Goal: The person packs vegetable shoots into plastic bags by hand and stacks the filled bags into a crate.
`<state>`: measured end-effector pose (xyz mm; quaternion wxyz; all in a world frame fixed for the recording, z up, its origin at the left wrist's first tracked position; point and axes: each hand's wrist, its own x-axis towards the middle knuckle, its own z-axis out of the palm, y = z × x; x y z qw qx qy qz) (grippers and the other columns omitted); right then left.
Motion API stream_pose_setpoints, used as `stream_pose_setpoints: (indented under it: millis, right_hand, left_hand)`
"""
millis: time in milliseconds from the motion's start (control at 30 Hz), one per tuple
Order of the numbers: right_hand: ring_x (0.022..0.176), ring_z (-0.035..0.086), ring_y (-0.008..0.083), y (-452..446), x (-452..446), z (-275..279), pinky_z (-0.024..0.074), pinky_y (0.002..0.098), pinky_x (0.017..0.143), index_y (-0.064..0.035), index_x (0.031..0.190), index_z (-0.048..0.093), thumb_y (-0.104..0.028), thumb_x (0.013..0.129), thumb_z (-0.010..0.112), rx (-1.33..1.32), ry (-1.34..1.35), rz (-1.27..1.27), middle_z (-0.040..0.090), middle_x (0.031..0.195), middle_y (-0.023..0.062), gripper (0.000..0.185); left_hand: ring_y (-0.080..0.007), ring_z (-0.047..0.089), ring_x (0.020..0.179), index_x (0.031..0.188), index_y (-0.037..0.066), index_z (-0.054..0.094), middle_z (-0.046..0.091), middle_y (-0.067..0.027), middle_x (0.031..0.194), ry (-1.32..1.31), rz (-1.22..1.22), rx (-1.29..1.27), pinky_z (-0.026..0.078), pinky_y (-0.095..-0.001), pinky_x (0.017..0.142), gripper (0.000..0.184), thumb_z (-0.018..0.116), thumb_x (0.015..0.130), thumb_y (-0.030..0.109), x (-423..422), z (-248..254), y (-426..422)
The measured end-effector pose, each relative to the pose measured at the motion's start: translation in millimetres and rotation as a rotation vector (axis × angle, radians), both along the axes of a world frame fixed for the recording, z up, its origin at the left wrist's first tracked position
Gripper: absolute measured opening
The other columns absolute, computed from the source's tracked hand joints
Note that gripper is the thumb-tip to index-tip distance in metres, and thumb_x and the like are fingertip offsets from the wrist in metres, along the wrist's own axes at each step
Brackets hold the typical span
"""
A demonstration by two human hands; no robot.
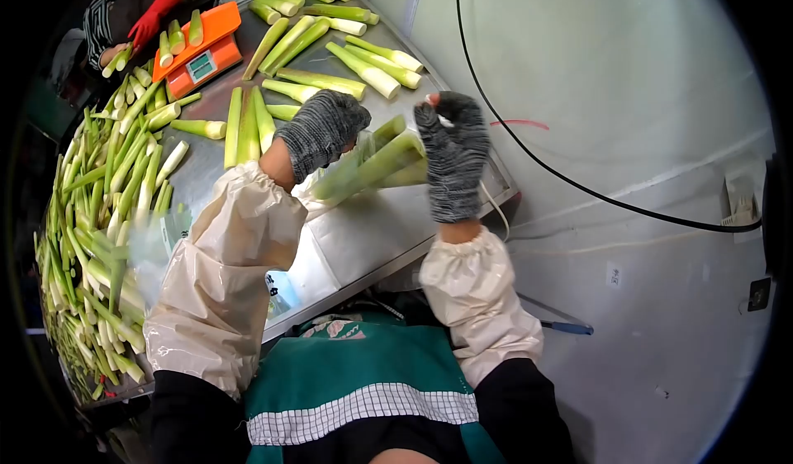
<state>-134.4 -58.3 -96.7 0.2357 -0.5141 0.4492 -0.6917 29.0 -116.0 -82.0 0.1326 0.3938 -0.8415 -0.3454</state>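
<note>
A clear plastic bag (332, 182) with several thick green-and-white stalks (372, 167), resembling water bamboo shoots, lies between my hands over the metal table. My left hand (324, 130), in a grey knitted glove, is closed at the bag's left side; its fingertips are mostly hidden. On the other side, my right hand (454, 154), gloved alike, is curled with thumb and fingers pinched together at the bag's edge. A small whitish bit shows between those fingers. Near the front edge of the table, white plastic sheets (363, 237) lie under the bag.
Loose stalks (363, 69) lie in groups across the table (197, 154). A large heap of stalks (107, 216) covers the left side. An orange scale (198, 55) holds several stalks. Beyond it, a co-worker's red glove (161, 10) shows. A black cable (529, 146) hangs along the right wall.
</note>
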Motion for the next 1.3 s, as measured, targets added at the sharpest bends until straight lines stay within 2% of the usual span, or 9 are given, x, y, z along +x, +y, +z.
stream_pose_setpoints:
  millis: [133,200,267,433,633,900,1033,1100,1300]
  right_hand:
    - [0.075,0.054,0.0197,23.8,-29.8,18.3,0.0447,0.0293,0.068,-0.0051,0.082,0.056,-0.010,0.069,0.066,0.114,0.696,-0.035,0.055,0.084,0.0092,0.017]
    - [0.073,0.056,0.0197,30.1,-40.4,26.3,0.0436,0.0274,0.070,-0.0028,0.087,0.057,-0.007,0.069,0.066,-0.158,0.990,-0.174,0.057,0.081,0.0114,0.020]
    - [0.069,0.057,0.0206,27.5,-69.1,17.4,0.0458,0.0281,0.059,-0.0033,0.092,0.056,-0.022,0.077,0.060,0.039,0.715,-0.187,0.057,0.080,0.0097,0.024]
    - [0.060,0.059,0.0156,21.3,-83.9,-15.0,0.0478,0.0245,0.049,-0.0084,0.115,0.043,-0.032,0.081,0.055,0.852,-0.217,0.550,0.057,0.081,0.0093,0.043]
    - [0.059,0.059,0.0157,14.8,-21.2,-11.3,0.0487,0.0250,0.049,-0.0093,0.123,0.033,-0.034,0.080,0.056,0.790,-0.379,0.708,0.055,0.083,0.0094,0.055]
    - [0.060,0.060,0.0141,-7.2,14.6,1.4,0.0486,0.0244,0.052,0.0015,0.103,0.052,-0.030,0.080,0.055,0.821,0.067,0.511,0.059,0.084,0.0130,0.039]
    - [0.063,0.062,0.0222,-29.3,18.6,12.5,0.0490,0.0321,0.062,0.0014,0.080,0.061,-0.032,0.079,0.046,0.740,1.267,0.466,0.061,0.075,0.0195,0.036]
    - [0.059,0.061,0.0239,-31.3,20.0,18.6,0.0481,0.0341,0.067,0.0011,0.075,0.061,-0.031,0.078,0.044,0.892,1.486,0.360,0.061,0.062,0.0140,0.036]
    - [0.040,0.052,0.0143,-5.0,-1.1,81.6,0.0439,0.0259,0.039,0.0021,0.071,0.057,-0.016,0.077,0.049,0.840,0.624,0.436,0.054,0.051,0.0078,0.020]
  left_hand:
    - [-0.0109,0.043,0.032,0.069,0.004,0.051,0.046,-0.0037,0.047,0.131,-0.027,-0.046,0.033,-0.0223,0.030,0.022,0.048,0.082,0.020,16.3,-8.8,3.1]
    - [-0.0107,0.043,0.032,0.068,0.004,0.051,0.046,-0.0037,0.046,0.181,0.113,0.086,0.033,-0.0224,0.029,0.023,0.048,0.083,0.022,21.5,-2.2,9.1]
    - [-0.0108,0.042,0.031,0.065,0.003,0.051,0.045,-0.0038,0.044,0.298,0.483,0.536,0.033,-0.0227,0.029,0.024,0.048,0.082,0.021,23.0,17.7,21.8]
    - [-0.0135,0.045,0.032,0.060,0.003,0.049,0.046,-0.0060,0.046,0.269,0.327,0.311,0.034,-0.0253,0.028,0.028,0.047,0.082,0.021,55.0,1.9,18.7]
    - [-0.0121,0.036,0.028,0.061,0.005,0.047,0.043,-0.0049,0.043,0.497,0.639,0.481,0.027,-0.0240,0.027,0.026,0.051,0.080,0.023,74.9,-11.8,21.6]
    - [-0.0127,0.037,0.030,0.067,0.005,0.047,0.044,-0.0049,0.046,0.732,0.794,0.590,0.030,-0.0256,0.030,0.022,0.047,0.082,0.021,86.1,-18.9,27.7]
    - [-0.0129,0.040,0.031,0.062,0.003,0.047,0.045,-0.0059,0.046,0.605,0.800,0.551,0.031,-0.0251,0.030,0.026,0.047,0.082,0.021,86.7,-18.2,26.9]
    - [-0.0132,0.041,0.030,0.061,0.003,0.046,0.046,-0.0064,0.045,0.523,0.781,0.541,0.031,-0.0247,0.029,0.027,0.048,0.082,0.021,89.2,-12.1,26.2]
    - [-0.0101,0.040,0.030,0.055,0.005,0.046,0.043,-0.0035,0.041,0.463,0.534,0.384,0.030,-0.0228,0.029,0.032,0.048,0.081,0.022,95.4,44.7,48.8]
